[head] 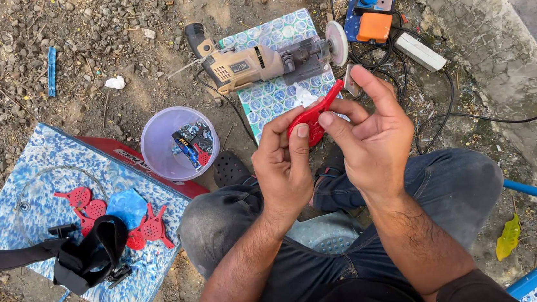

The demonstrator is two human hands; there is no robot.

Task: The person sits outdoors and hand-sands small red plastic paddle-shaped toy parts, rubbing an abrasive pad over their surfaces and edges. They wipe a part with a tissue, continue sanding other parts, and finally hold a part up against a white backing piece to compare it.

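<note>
1. I see my left hand (pixel 283 166) and right hand (pixel 370 132) both pinching a flat red plastic paddle-shaped piece (pixel 313 116) above my knees, tilted up for inspection.
2. Just beyond, a beige electric grinder with a white disc (pixel 270 60) lies on a patterned tile (pixel 276 95), within reach.
3. Leftward, a translucent lilac plastic bowl (pixel 179 142) holds scraps; matching red pieces (pixel 85 202) lie on a blue mottled board (pixel 36 158).

Bowl (pixel 180 142) left of grinder (pixel 260 61), paddle pieces (pixel 115 216) on board (pixel 19 192) farther left.
</note>
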